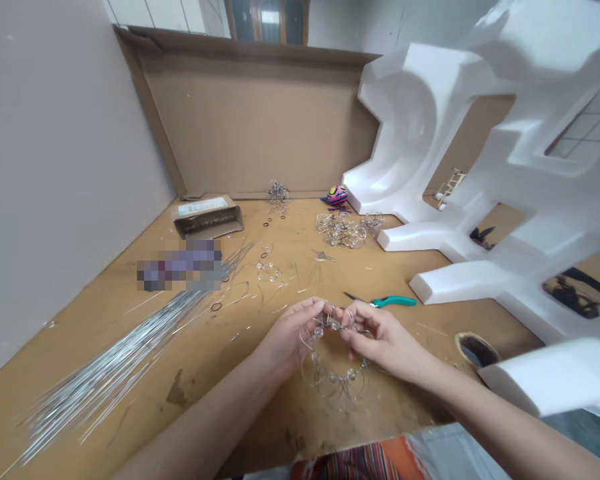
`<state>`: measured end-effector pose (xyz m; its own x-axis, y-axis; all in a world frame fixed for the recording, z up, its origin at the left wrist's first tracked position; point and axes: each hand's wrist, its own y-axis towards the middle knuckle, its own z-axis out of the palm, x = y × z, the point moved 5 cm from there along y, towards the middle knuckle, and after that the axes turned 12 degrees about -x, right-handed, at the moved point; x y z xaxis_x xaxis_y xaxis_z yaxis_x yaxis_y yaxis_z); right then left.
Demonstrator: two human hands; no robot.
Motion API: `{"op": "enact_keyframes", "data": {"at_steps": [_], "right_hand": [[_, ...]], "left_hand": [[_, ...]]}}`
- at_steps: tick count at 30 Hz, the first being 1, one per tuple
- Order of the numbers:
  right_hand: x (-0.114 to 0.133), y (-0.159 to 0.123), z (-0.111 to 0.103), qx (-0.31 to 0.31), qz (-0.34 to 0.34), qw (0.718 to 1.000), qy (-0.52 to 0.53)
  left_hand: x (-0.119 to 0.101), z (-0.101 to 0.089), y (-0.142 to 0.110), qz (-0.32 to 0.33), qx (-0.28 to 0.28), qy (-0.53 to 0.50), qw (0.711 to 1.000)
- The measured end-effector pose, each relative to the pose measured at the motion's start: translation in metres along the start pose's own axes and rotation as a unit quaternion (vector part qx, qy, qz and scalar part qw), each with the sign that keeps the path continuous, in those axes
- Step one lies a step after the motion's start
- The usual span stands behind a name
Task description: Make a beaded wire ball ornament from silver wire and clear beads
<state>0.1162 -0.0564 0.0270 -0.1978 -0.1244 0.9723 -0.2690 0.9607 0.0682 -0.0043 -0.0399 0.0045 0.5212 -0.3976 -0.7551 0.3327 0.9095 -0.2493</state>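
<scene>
Both my hands hold a ring of looped wire with clear beads [333, 377] above the table's near side. My left hand [295, 330] pinches its upper left part between thumb and fingers. At the upper right, my right hand [380, 337] has its fingers closed on the same ring. Just beyond my right hand lie pliers with teal handles [395, 301]. A small circle of clear beads [269, 272] rests farther off on the table.
A bundle of straight wires [145, 343] spreads across the left. An open cardboard box [207, 219] stands behind it. Finished-looking wire rings [343, 230] are piled near white foam packing [450, 283] on the right. A hole [477, 349] pierces the tabletop.
</scene>
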Motion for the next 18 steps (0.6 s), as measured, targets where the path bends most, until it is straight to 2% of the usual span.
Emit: {"op": "enact_keyframes", "data": {"at_steps": [4, 8, 13, 18], "right_hand": [[-0.001, -0.001, -0.002, -0.043, -0.039, 0.997, -0.050], [-0.001, -0.001, -0.005, -0.100, -0.100, 0.983, -0.121], [0.002, -0.007, -0.008, -0.147, -0.146, 0.956, -0.209], [0.006, -0.012, -0.013, -0.178, -0.165, 0.937, -0.252]], "left_hand": [[0.001, 0.002, 0.000, -0.013, 0.013, -0.024, 1.000], [-0.001, 0.003, -0.002, -0.012, 0.031, -0.021, 0.999], [-0.003, 0.003, -0.001, -0.006, 0.064, 0.026, 0.998], [-0.006, -0.001, 0.002, 0.041, 0.061, 0.110, 0.991]]}}
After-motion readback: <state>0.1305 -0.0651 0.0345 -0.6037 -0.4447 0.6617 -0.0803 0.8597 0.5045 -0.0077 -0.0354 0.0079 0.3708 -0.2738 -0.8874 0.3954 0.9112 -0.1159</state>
